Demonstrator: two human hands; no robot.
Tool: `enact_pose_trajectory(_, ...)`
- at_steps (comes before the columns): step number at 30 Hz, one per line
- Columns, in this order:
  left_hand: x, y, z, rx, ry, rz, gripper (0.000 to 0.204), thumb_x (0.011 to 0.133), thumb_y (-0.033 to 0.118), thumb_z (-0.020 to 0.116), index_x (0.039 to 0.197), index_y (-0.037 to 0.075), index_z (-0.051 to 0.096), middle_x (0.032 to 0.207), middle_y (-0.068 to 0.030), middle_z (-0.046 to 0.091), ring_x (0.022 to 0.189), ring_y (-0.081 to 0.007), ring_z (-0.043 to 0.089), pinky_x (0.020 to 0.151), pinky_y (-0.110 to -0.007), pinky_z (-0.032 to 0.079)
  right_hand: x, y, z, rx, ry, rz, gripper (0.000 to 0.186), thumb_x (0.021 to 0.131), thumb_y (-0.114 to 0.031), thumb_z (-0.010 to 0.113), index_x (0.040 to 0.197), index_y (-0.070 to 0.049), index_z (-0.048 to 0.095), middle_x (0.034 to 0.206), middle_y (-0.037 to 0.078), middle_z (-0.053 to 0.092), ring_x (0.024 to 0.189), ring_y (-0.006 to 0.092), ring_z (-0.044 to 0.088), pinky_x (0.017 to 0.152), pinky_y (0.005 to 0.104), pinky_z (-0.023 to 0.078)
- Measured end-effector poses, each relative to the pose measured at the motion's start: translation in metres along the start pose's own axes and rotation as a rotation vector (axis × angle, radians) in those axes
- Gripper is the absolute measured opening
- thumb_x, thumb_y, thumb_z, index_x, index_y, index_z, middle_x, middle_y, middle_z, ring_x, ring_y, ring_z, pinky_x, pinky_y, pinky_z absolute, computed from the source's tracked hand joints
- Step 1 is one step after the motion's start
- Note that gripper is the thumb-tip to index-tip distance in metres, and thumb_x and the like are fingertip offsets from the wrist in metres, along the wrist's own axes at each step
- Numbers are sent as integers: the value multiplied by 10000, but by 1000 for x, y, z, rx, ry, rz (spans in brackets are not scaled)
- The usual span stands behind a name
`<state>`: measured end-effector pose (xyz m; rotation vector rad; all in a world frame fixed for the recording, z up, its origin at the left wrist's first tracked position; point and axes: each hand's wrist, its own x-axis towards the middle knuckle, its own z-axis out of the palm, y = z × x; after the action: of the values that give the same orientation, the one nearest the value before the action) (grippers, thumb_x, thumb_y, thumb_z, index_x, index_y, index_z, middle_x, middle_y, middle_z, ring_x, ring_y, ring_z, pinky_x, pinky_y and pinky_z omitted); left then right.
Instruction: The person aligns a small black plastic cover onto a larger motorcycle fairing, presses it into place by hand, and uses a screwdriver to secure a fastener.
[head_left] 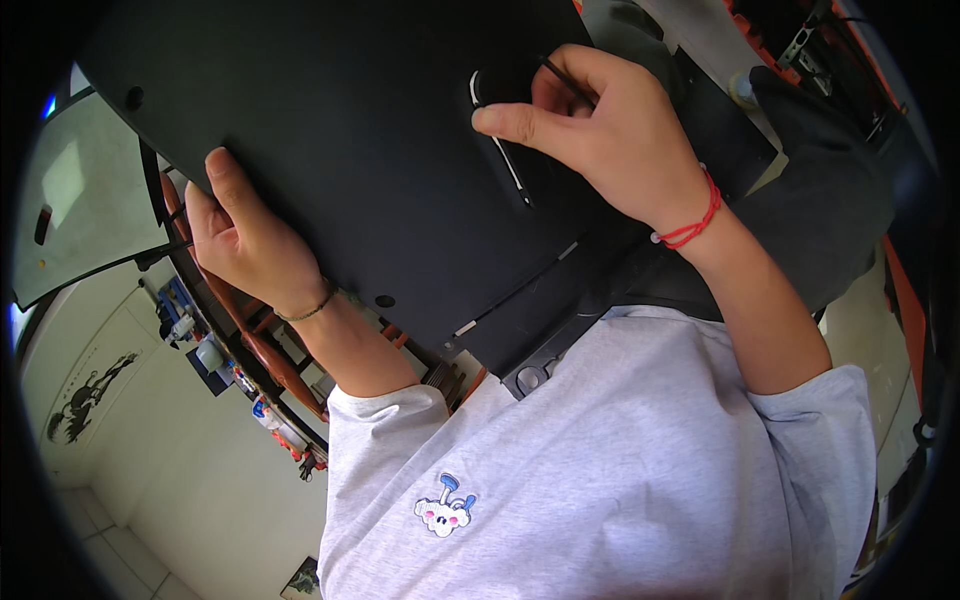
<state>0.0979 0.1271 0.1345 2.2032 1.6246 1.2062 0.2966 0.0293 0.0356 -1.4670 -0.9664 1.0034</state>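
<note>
A large black flat panel fills the upper middle, with small round holes and a narrow slot near its lower part. My left hand is closed round the panel's left edge, thumb on its face. On the right part of the panel lies an elongated dark recess or fitting with a white strip along it. My right hand is bent over that fitting, thumb at its upper part, fingers curled round a thin black cord or rod. The ends of the fingers are partly hidden.
At the left is a pale glossy board above a white wall with a dark painting. A wooden frame and a cluttered ledge run behind my left arm. Dark fabric and orange-edged dark equipment are at the right.
</note>
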Motion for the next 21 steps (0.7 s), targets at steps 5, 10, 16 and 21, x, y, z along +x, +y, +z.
enact_pose_trajectory(5,-3,-6,4,-134,-20,-6,333,1021,282,571,868,-11,614,720,49,558,653,-24,428,581,-186,338,-25,-8,11,-51,112,-125,305,779,-269,815,848,-45,619,735,59,634,645,186,638,582,293,511)
enact_pose_trajectory(10,0,-3,5,-154,-44,6,365,1016,306,579,810,4,582,695,60,524,647,-22,410,586,-188,337,-39,-1,14,26,124,-156,297,781,-198,816,907,-49,593,823,60,642,708,181,653,612,292,525)
enact_pose_trajectory(16,1,-4,5,-101,-42,-16,405,1007,351,587,773,22,565,669,70,487,640,-22,383,576,-198,312,-51,1,14,26,95,-78,379,767,-217,831,978,-46,567,854,67,647,763,184,667,655,298,549)
enact_pose_trajectory(21,-1,-6,6,-102,-41,-12,409,1009,355,584,770,23,561,664,73,478,638,-24,377,570,-198,302,-59,8,13,-48,52,-111,411,768,-239,829,1007,-56,548,875,72,649,772,191,669,668,303,560)
